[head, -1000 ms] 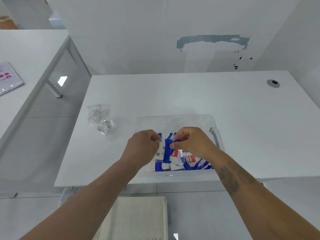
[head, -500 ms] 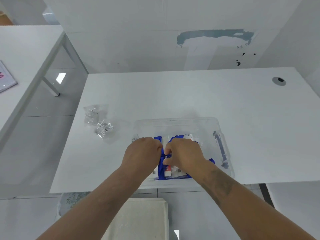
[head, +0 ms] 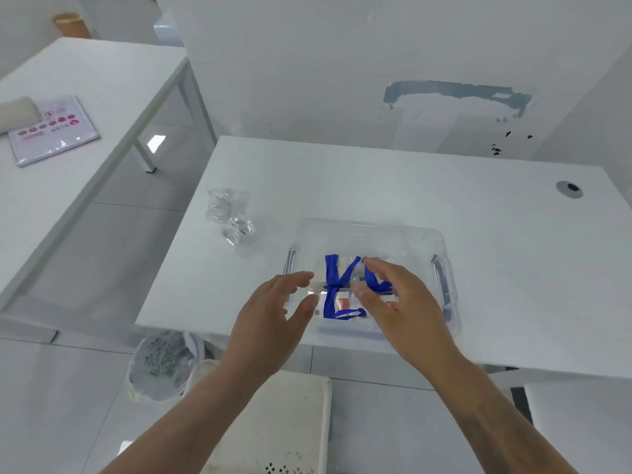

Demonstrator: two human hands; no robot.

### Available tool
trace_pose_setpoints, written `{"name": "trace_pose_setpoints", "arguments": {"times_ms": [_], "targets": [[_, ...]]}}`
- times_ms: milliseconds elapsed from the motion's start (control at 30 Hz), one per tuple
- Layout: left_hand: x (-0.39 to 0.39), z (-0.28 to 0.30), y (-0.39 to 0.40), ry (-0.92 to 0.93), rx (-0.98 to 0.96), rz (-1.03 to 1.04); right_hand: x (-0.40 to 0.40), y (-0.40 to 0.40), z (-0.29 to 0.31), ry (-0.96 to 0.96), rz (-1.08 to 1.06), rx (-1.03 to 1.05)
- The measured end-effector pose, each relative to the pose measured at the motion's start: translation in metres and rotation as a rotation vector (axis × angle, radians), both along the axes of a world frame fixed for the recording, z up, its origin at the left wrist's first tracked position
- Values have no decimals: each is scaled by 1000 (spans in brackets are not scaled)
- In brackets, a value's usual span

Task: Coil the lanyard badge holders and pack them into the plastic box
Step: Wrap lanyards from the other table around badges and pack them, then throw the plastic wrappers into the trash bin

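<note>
Hovering over the plastic box (head: 372,230), both hands seem empty.

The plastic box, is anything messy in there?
A little. In the plastic box, blue lanyards sprawl in loose loops across the badge holders rather than neat coils. Two crumpled clear wrappers lie on the table outside it.
</note>
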State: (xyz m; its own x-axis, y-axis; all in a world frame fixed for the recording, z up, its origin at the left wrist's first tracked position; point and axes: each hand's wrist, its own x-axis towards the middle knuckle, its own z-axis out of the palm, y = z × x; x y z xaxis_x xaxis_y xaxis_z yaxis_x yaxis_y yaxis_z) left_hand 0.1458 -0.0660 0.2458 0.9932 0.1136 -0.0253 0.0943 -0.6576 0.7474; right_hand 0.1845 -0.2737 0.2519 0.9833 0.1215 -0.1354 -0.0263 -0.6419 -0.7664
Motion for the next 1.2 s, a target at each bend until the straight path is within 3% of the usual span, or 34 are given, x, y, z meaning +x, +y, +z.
{"name": "trace_pose_setpoints", "arguments": {"times_ms": [300, 633, 933, 1200], "targets": [[-69, 22, 70, -54, -128, 56, -92, 60, 27, -101, -125, 173], [-110, 26, 216, 19, -175, -14, -159, 195, 30, -66, -340, 284], [-112, 22, 254, 83, -174, -24, -179, 233, 23, -14, -363, 267], [-82, 12, 262, 137, -168, 47, -150, 239, 7, 109, -340, 278]]}}
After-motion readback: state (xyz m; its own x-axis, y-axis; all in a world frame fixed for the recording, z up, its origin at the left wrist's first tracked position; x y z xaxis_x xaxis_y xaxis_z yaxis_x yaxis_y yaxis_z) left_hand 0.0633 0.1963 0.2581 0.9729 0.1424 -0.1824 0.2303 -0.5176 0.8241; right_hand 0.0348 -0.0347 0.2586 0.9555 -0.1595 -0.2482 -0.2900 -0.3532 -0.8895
